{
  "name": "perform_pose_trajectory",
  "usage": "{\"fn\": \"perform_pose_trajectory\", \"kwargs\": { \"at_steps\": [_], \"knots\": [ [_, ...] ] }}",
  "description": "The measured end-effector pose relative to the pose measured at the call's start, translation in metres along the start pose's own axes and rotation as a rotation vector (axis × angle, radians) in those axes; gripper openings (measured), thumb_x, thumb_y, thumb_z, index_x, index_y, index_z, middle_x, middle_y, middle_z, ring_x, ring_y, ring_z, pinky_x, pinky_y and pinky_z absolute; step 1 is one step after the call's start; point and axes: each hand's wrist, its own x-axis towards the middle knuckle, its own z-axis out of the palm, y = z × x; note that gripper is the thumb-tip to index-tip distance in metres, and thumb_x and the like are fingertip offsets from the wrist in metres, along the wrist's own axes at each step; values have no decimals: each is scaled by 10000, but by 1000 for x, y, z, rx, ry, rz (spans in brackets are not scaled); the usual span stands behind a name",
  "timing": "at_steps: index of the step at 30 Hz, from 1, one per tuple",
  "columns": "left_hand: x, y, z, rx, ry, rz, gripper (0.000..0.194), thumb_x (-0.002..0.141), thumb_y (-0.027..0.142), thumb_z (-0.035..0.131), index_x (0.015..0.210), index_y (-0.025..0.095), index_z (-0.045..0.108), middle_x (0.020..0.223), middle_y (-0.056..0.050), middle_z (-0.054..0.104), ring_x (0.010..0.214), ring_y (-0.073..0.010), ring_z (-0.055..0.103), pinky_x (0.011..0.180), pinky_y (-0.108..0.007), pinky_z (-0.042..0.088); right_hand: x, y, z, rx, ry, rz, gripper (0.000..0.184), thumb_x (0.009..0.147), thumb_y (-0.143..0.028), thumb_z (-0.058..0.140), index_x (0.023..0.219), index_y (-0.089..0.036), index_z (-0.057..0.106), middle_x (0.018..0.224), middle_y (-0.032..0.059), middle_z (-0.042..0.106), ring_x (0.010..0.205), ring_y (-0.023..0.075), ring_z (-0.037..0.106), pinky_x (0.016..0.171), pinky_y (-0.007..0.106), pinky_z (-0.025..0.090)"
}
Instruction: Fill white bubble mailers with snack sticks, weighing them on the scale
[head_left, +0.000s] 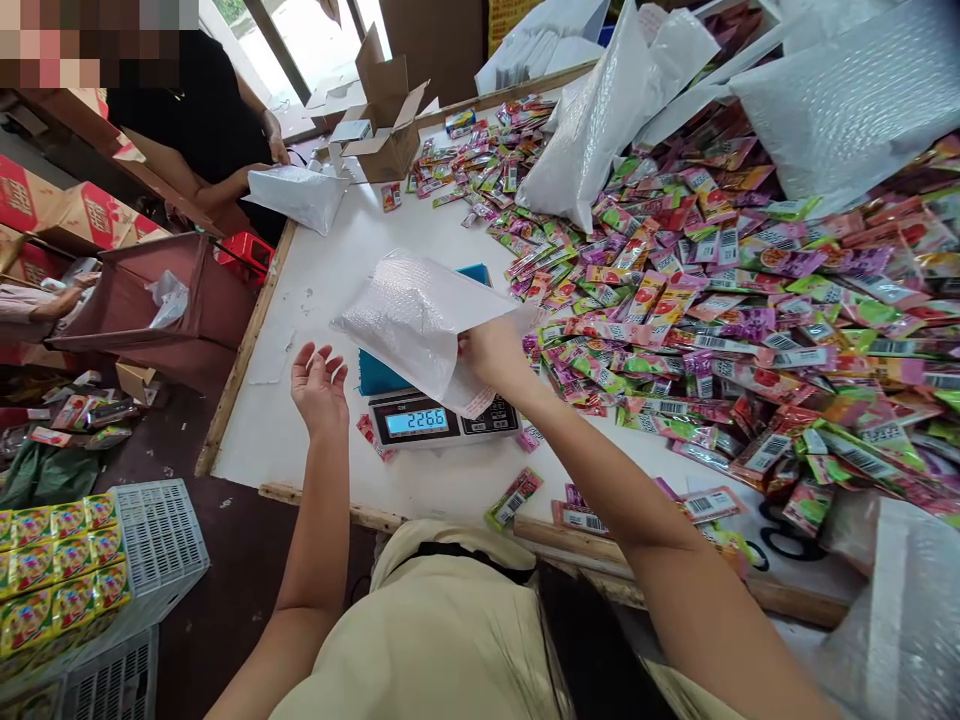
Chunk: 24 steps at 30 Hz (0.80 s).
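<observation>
A white bubble mailer point(409, 310) lies tilted on the blue top point(382, 372) of a digital scale point(486, 412), whose lit display reads 2266. My right hand point(496, 358) grips the mailer by its mouth at the right end; some of its fingers are hidden by the bag. To the left of the scale, my left hand point(319, 385) is raised and holds nothing, its fingers loosely curled and apart. One stick packet point(514, 498) lies in front of the scale near the table edge, and another packet point(373, 438) pokes out at the scale's left corner.
A large heap of colourful stick packets point(675, 300) covers the right of the table. Filled white mailers point(600, 120) rest on it. Scissors point(787, 530) lie front right. Across the table, a person handles another mailer point(300, 195) beside an open carton point(386, 140). Crates point(161, 530) stand at left.
</observation>
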Motion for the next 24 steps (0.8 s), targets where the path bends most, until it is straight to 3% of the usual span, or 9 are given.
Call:
{"fn": "perform_pose_trajectory", "kwargs": {
  "at_steps": [7,11,14,19,24],
  "knots": [
    [1,-9,-7,27,37,-17,285,763,234,719,1036,238,640,987,-40,716,744,-107,665,712,-239,516,-78,45,-55,298,22,-69,72,824,-214,582,868,-190,634,702,11,630,627,149,551,628,272,388],
    [-5,-9,-2,41,-16,12,294,779,281,739,1052,244,639,1008,-47,714,760,-114,666,727,-250,517,-121,68,-85,532,86,-55,197,826,-406,611,848,-211,623,624,-20,544,503,115,423,487,252,322],
    [-8,-5,1,32,-39,46,294,788,283,744,1060,236,642,993,-42,707,758,-113,668,717,-249,518,-147,78,-101,619,227,41,256,780,-460,654,863,-220,622,658,-8,561,516,123,442,448,253,319],
    [-11,-3,-1,46,-32,127,307,793,281,744,1072,222,632,976,-33,697,732,-102,660,693,-239,512,-164,93,-109,609,397,273,278,693,-462,675,848,-235,627,641,-5,557,526,141,451,456,280,331],
    [-16,-3,-2,137,-73,299,304,839,321,724,1102,220,610,977,-31,690,737,-110,649,697,-245,504,-167,102,-109,576,485,360,283,633,-445,682,829,-245,639,678,23,591,563,160,475,501,321,368]
  ]
}}
